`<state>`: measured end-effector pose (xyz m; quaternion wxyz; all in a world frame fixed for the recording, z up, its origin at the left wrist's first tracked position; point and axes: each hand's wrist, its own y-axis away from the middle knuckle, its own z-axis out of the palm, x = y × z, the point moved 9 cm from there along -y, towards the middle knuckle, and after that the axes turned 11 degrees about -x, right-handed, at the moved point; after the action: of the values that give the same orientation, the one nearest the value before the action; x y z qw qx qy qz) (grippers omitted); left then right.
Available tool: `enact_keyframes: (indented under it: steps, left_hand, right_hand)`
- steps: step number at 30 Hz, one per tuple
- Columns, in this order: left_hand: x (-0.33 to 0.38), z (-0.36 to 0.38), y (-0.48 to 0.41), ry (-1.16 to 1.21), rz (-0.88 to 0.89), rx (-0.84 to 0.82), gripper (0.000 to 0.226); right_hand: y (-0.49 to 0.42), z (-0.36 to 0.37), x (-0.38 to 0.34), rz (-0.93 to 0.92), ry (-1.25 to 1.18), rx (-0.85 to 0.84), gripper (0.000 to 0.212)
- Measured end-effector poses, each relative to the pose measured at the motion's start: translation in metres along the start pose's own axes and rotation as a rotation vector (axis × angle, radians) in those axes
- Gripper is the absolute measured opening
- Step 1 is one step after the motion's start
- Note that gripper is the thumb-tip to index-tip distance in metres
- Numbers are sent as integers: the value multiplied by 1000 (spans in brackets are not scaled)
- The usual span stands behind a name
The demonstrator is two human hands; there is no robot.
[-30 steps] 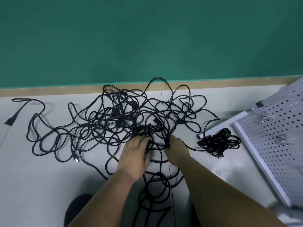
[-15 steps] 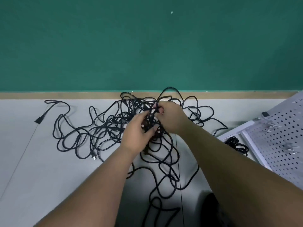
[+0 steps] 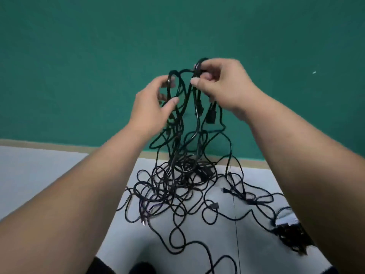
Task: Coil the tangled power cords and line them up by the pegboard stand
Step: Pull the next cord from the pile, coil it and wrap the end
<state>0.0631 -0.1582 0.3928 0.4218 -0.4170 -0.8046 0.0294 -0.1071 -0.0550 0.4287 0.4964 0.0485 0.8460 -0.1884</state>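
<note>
Black tangled power cords [image 3: 183, 180] hang from both hands, lower loops heaped on the white floor [image 3: 256, 252] by the green wall [image 3: 79, 56]. The left grip [image 3: 152, 109] curls round a loop; the right grip [image 3: 223, 86] clasps several strands.

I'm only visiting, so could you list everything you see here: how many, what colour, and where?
tangled power cords: one knotted mass, too tangled to count singly, black, top part held up in the air, rest piled on the floor
coiled cord bundle: one, black, on the floor at lower right, beside the right forearm
floor: one, pale grey-white, lower half
wall: one, green, upper half
tan strip: one, along the wall's foot
left hand: one, raised, fingers pinching cords
right hand: one, raised higher, fingers gripping the top loop
</note>
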Motion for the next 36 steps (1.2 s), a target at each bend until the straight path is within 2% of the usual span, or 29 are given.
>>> enact_keyframes:
  steps: [3, 6, 10, 13, 17, 20, 23, 26, 28, 32, 36]
  left_hand:
    - [-35, 5, 22, -5, -183, -119, 51]
    - [-51, 15, 39, -50, -253, -190, 52]
    - [-15, 21, 38, 144, -120, -182, 46]
    - [23, 33, 35, 266, -12, -215, 45]
    - [61, 48, 35, 423, 36, -242, 47]
    - [77, 66, 39, 520, 19, -356, 34]
    - [83, 87, 47, 599, -53, -484, 33]
    - [82, 98, 52, 618, -125, -533, 23]
    - [81, 96, 52, 655, -158, -525, 9]
    - [78, 90, 50, 649, -173, -438, 19]
    - [76, 82, 43, 711, -174, -241, 22]
  right_hand:
    - [16, 8, 28, 202, -21, -56, 43]
    - [37, 9, 47, 268, -53, -13, 30]
    - [47, -13, 3, 89, -106, 95, 21]
    - [56, -31, -42, -77, -147, 109, 21]
    - [71, -39, -61, -183, -223, 119, 21]
    - [78, -45, -49, -160, -273, 155, 19]
    - [84, -46, -21, -56, -356, 178, 18]
    - [94, -52, 1, 14, -337, 186, 18]
    - [101, -60, 9, 37, -244, 200, 18]
    - [110, -70, 16, 61, -143, 204, 18]
    - [112, -69, 21, 81, -111, 177, 20]
